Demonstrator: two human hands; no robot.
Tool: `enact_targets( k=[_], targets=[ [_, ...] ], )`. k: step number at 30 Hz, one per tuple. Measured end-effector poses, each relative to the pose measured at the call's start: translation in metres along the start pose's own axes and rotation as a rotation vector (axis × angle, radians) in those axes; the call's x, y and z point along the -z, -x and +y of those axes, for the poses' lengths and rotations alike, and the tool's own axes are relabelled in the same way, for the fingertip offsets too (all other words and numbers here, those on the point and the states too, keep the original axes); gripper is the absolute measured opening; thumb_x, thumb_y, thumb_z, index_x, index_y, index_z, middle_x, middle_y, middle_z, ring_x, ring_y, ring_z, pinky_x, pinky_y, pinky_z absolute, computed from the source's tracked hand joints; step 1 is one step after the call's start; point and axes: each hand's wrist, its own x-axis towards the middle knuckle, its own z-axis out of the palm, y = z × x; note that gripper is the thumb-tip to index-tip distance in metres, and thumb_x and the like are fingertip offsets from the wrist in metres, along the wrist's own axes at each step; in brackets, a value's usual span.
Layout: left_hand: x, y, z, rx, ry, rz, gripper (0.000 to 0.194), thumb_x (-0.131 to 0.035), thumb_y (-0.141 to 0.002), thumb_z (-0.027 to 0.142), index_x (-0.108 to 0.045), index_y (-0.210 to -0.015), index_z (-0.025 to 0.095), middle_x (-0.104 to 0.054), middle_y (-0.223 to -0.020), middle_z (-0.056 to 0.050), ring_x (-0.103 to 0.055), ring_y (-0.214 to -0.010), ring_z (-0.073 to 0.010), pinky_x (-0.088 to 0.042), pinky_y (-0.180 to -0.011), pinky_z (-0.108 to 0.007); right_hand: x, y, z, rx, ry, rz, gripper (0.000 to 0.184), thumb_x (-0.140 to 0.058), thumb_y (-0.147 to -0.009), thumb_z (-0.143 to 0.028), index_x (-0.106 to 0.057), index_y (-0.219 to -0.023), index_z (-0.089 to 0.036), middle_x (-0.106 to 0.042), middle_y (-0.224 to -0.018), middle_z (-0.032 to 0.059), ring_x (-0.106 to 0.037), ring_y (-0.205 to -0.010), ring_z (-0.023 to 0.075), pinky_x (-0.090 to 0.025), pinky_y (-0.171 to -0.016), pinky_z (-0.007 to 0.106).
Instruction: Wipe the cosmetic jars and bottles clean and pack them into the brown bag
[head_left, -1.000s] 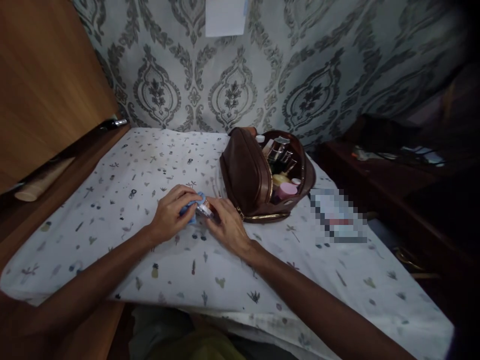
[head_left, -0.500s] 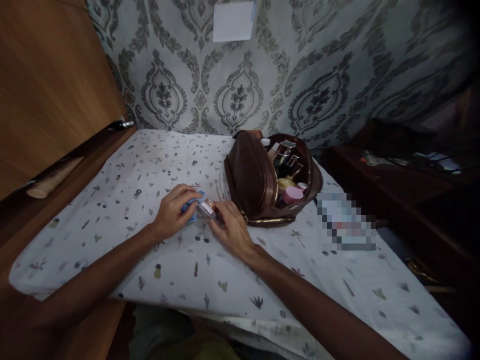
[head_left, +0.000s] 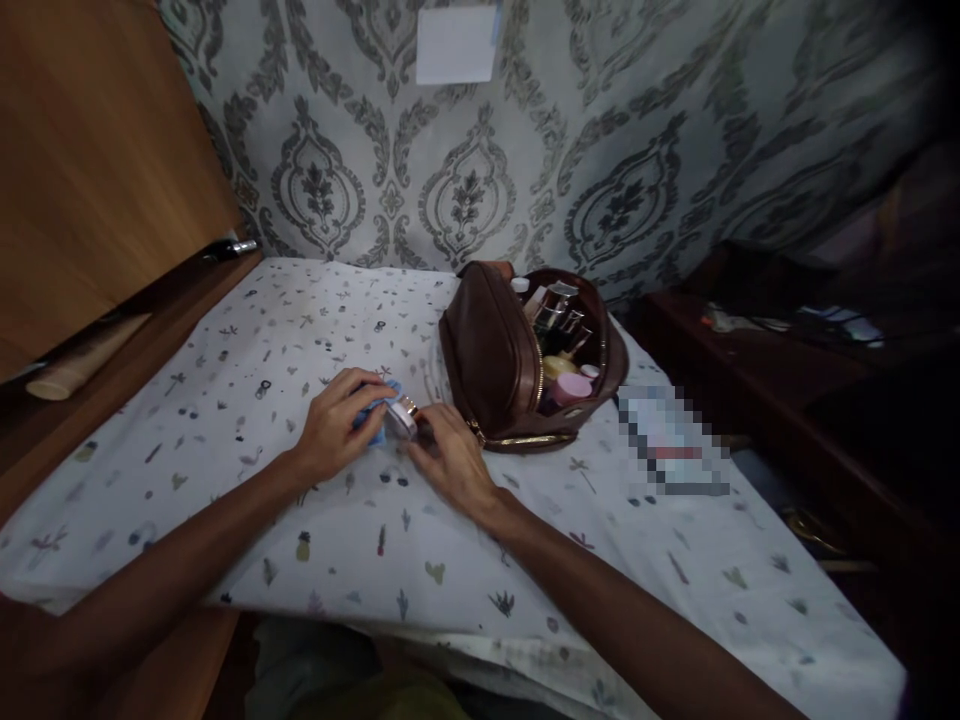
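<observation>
Blue cloth [head_left: 377,436] is pinched in your left hand [head_left: 340,422] against the small shiny container [head_left: 403,417], just lower-left of the frame's centre, while your right hand [head_left: 454,460] pinches its side, probably for steadiness.

room in a home: damask-patterned wall covering [head_left: 319,190]; cloth [head_left: 352,545] printed with palms, pineapples and a flamingo, spread across the middle; wood panel [head_left: 90,150], left; open brown bag [head_left: 484,350] of cosmetics [head_left: 573,386]; dark furniture [head_left: 720,362], right.
</observation>
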Motion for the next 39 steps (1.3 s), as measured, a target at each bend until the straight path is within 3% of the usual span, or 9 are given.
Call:
enact_targets(
  k=[5,14,20,26,34,39],
  targets=[
    [0.003,0.002,0.002,0.026,0.025,-0.028,0.020,-0.053,-0.095,0.021,-0.070,-0.106,0.022,-0.066,-0.104,-0.006,-0.065,-0.097,-0.0201,-0.053,-0.087,-0.033,0.007,0.005,-0.012,0.056,0.003,0.036,0.015,-0.058,-0.094,-0.028,-0.058,-0.105,-0.018,-0.064,-0.100,0.0088,-0.056,-0.095,0.0223,-0.049,-0.085,0.036],
    [-0.009,0.001,0.010,-0.244,-0.067,0.017,0.025,-0.058,-0.091,0.016,-0.068,-0.111,0.027,-0.067,-0.102,-0.006,-0.065,-0.090,-0.0220,-0.054,-0.076,-0.034,0.009,0.003,-0.011,-0.011,0.065,-0.057,0.024,-0.062,-0.095,-0.036,-0.057,-0.109,-0.017,-0.065,-0.104,0.0075,-0.056,-0.103,0.0218,-0.048,-0.089,0.034],
    [-0.007,-0.002,0.009,-0.159,-0.063,0.047,0.020,-0.054,-0.094,0.020,-0.070,-0.103,0.027,-0.066,-0.099,-0.006,-0.065,-0.089,-0.0239,-0.053,-0.078,-0.039,0.003,-0.002,-0.005,-0.079,0.098,-0.148,0.032,-0.074,-0.085,-0.032,-0.062,-0.110,-0.017,-0.064,-0.109,0.0086,-0.056,-0.110,0.0244,-0.047,-0.096,0.037],
    [-0.004,0.000,0.001,-0.070,-0.076,-0.003,0.018,-0.054,-0.094,0.025,-0.069,-0.105,0.025,-0.066,-0.101,-0.004,-0.065,-0.091,-0.0215,-0.053,-0.081,-0.035,0.009,0.003,-0.012,-0.004,0.099,-0.037,0.021,-0.064,-0.093,-0.033,-0.061,-0.106,-0.016,-0.066,-0.101,0.0076,-0.057,-0.102,0.0223,-0.048,-0.091,0.034],
    [-0.007,0.002,0.015,-0.268,-0.122,-0.020,0.026,-0.057,-0.091,0.017,-0.068,-0.112,0.028,-0.068,-0.103,-0.005,-0.064,-0.091,-0.0220,-0.053,-0.076,-0.034,0.011,0.003,-0.015,-0.017,0.144,-0.067,0.024,-0.060,-0.096,-0.039,-0.059,-0.105,-0.016,-0.065,-0.102,0.0077,-0.055,-0.104,0.0229,-0.047,-0.091,0.034],
    [-0.006,0.000,0.014,-0.179,-0.100,-0.013,0.026,-0.053,-0.093,0.018,-0.069,-0.110,0.030,-0.067,-0.102,-0.005,-0.064,-0.091,-0.0226,-0.052,-0.079,-0.037,0.006,-0.002,-0.008,-0.080,0.125,-0.152,0.032,-0.074,-0.084,-0.032,-0.059,-0.108,-0.017,-0.064,-0.108,0.0078,-0.054,-0.109,0.0236,-0.046,-0.094,0.035]
  ],
)
